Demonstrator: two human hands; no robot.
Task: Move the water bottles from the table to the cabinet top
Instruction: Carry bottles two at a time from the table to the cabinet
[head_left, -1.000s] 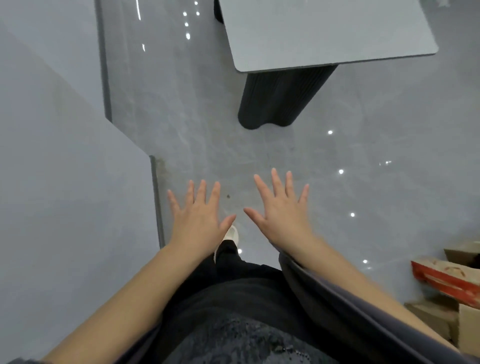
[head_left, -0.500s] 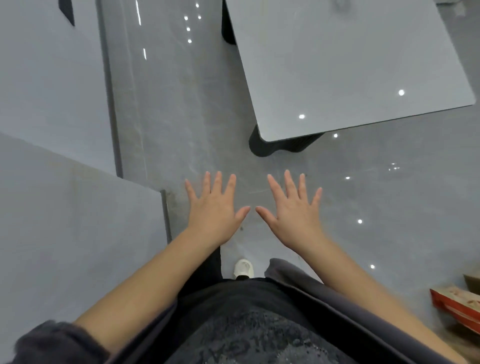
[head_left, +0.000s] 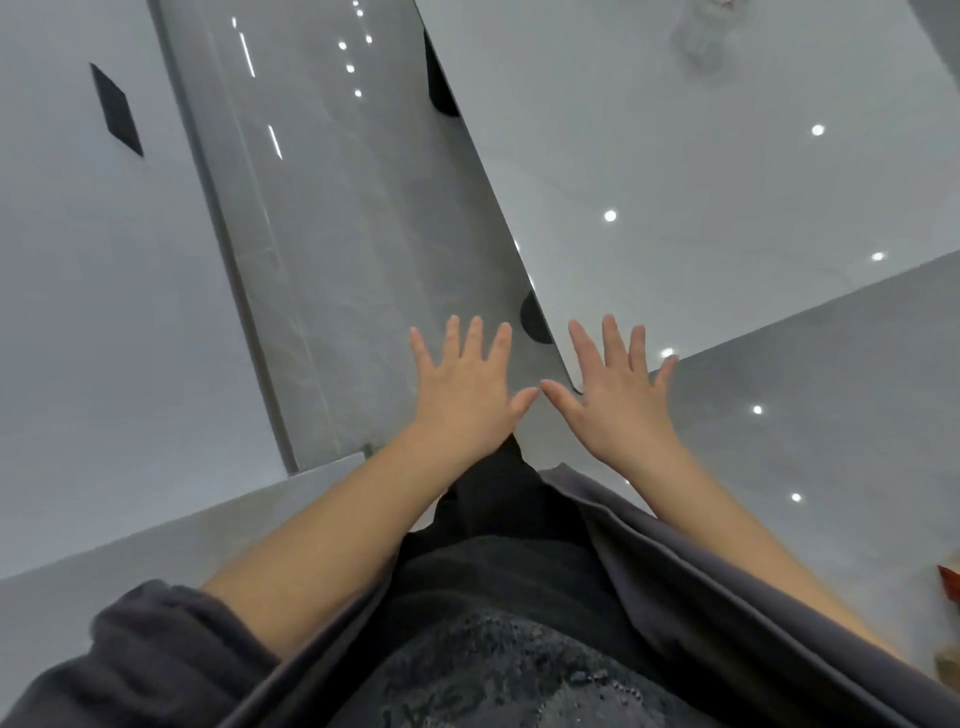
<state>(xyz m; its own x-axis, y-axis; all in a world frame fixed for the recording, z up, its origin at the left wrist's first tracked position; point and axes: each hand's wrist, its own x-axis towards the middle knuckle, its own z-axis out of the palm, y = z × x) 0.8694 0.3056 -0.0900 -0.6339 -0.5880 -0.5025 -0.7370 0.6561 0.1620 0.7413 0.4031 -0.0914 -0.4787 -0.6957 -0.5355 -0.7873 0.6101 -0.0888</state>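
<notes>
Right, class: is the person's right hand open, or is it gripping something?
Open. The right hand holds nothing, and its fingers are straight and spread apart.

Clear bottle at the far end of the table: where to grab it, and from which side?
Probably mid-body, from the near side, using the right hand, which is closer to the table. The bottle seems to stand upright with its side toward the person, but it is too blurred to be sure.

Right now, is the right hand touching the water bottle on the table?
Apart. The head view shows the right hand open near the corner of the table and the blurred water bottle far across its bare top.
</notes>
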